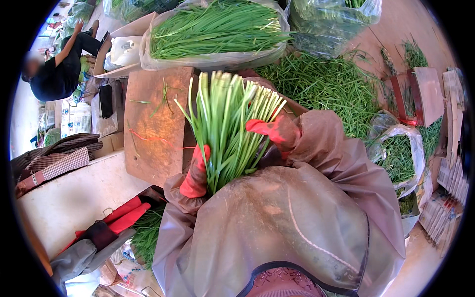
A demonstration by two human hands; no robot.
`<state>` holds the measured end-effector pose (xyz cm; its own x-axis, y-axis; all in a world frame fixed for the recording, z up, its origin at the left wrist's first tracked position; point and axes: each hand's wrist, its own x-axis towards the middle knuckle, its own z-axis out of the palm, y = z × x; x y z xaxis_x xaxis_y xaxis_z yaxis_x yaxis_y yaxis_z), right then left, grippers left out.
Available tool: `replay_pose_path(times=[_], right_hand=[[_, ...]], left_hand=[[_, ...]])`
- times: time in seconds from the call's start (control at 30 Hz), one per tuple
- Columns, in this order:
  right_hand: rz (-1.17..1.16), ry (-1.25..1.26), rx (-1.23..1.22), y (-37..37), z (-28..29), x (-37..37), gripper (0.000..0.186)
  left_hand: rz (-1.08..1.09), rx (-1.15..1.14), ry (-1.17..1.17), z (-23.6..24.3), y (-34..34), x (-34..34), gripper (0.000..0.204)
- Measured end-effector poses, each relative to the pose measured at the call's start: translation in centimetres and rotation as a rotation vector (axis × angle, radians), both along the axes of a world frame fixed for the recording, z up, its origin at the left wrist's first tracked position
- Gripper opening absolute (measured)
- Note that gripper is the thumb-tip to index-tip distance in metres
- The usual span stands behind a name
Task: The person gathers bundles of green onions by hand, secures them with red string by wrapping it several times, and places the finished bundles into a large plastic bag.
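Note:
A thick bunch of garlic chives (225,123) stands upright against my apron front, its pale cut ends pointing up. My left hand (197,173), in a red glove, grips the bunch low on its left side. My right hand (278,132), in a red, soiled glove, closes on the right side of the bunch higher up, with a finger lying across the stems. The leafy lower end disappears behind my hands and apron. Just beyond my left hand is a brown wooden board (156,114) with loose leaves and a red string (153,140) on it.
Ahead lies a plastic-lined box of chives (217,29), with a white jug (124,50) beside it. A heap of loose greens (326,86) covers the floor at the right. A white tabletop (84,193) is at my left; another person (59,74) sits at the far left.

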<state>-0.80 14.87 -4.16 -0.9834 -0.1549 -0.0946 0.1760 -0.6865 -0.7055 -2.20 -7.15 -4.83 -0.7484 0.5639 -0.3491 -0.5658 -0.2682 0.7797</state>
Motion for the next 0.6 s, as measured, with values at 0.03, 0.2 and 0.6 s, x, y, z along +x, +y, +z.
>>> replay_pose_path(times=[0.03,0.2,0.6], right_hand=[[-0.013,0.046,-0.058,-0.1,-0.2,0.0,0.033],[-0.109,0.075,0.182,-1.6,-1.5,-0.6,0.036],[0.016,0.126,0.206,2.2,-1.0,1.1,0.058]], left_hand=[[0.081,0.005,0.080,0.7,0.7,0.4,0.069],[-0.078,-0.336,0.462,0.3,1.5,0.7,0.076],[0.089,0.087,-0.041,3.3,2.8,1.2,0.043]])
